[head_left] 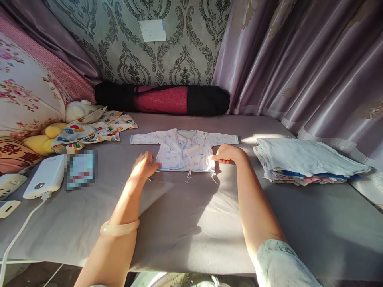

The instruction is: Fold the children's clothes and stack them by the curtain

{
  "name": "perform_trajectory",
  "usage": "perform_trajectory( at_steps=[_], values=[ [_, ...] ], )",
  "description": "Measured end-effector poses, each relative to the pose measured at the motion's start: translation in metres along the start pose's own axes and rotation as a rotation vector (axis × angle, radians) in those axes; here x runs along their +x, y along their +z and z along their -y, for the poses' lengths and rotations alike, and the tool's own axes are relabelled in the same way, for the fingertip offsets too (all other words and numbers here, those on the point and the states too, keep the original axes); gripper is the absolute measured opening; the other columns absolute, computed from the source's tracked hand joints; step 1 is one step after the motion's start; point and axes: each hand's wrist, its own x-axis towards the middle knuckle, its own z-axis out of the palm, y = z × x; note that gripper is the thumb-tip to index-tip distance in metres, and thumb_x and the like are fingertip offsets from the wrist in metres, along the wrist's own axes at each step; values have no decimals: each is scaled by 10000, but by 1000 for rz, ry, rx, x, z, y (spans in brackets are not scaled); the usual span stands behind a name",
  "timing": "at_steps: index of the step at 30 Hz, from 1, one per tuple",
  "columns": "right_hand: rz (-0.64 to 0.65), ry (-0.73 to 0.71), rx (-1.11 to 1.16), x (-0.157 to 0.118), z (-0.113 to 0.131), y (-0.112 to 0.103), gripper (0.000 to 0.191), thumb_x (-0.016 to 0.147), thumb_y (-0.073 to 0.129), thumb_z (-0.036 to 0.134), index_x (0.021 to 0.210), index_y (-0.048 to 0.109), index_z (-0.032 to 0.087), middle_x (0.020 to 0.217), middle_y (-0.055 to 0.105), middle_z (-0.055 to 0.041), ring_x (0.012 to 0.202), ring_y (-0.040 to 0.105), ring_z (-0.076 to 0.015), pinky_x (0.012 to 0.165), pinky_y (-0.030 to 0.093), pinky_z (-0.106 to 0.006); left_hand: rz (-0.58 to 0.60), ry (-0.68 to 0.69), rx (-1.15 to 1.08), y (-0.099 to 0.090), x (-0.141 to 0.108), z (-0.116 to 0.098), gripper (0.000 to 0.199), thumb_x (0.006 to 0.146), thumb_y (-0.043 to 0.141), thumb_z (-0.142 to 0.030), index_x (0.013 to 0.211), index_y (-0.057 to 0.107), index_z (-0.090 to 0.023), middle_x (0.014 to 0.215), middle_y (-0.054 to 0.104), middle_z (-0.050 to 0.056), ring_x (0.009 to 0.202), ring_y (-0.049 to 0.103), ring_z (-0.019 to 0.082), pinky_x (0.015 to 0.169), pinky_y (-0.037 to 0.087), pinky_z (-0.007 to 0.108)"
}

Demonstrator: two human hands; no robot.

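Observation:
A small white baby shirt (pixel 191 149) with a pale print, blue trim and tie strings lies flat, its sleeves spread to both sides. My left hand (pixel 145 165) is at its lower left corner, thumb on the hem and the other fingers partly hidden beside the cloth. At the lower right edge, my right hand (pixel 229 154) has its fingers curled and pinches the shirt's side near a tie. A pale bangle (pixel 119 229) circles my left wrist.
A folded stack of clothes (pixel 311 159) sits on the right of the grey bed sheet (pixel 173 247). At left are a white power bank (pixel 46 177) with a cable, a blurred packet (pixel 80 169) and a patterned cloth (pixel 92 127). A black-and-red roll (pixel 161 99) lies along the wall.

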Motion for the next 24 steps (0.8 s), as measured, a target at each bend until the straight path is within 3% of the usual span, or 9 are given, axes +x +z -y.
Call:
perform_trajectory(
  at_steps=[3,6,9,12,15,20,24],
  values=[
    [-50,-142,57,0,11,5,261,818,656,266,589,591,160,578,633,-25,511,583,-109,511,454,-204,-40,137,-4,4,3,-15,245,815,586,-329,987,632,-162,912,646,70,917,605,204,756,481,276],
    [51,-227,109,7,17,17,142,820,632,188,683,602,165,607,649,-16,541,609,-116,532,469,-199,95,199,-5,8,8,-39,190,860,544,-297,924,667,-167,871,678,57,811,622,177,718,466,253],
    [100,-220,113,15,17,24,128,829,618,170,705,587,171,633,665,-21,550,620,-122,552,485,-208,177,234,-4,14,11,-60,193,878,510,-216,887,695,-163,825,699,58,780,638,177,687,450,245],
    [94,-184,74,21,17,21,161,848,608,207,694,591,168,683,689,-38,560,624,-122,549,482,-211,139,265,6,25,12,-69,225,880,483,-140,907,706,-134,862,709,89,830,651,182,721,455,243],
    [-10,-187,36,30,27,12,140,841,598,204,709,612,159,721,704,-48,587,629,-121,539,455,-196,67,240,18,35,11,-69,237,906,468,-156,930,701,-124,953,701,122,868,646,194,734,463,262],
    [-341,-321,-101,66,71,3,166,849,556,226,781,695,166,758,702,-36,735,641,-157,581,419,-207,21,233,31,41,9,-66,212,925,490,-222,926,684,-136,986,670,145,928,614,251,771,478,329],
    [-358,-234,-204,103,107,9,173,841,597,275,865,736,176,759,695,-57,752,646,-190,607,449,-247,-67,265,76,45,11,-64,160,886,552,-223,977,655,-141,1115,618,163,1071,552,298,907,463,393]
  ],
)
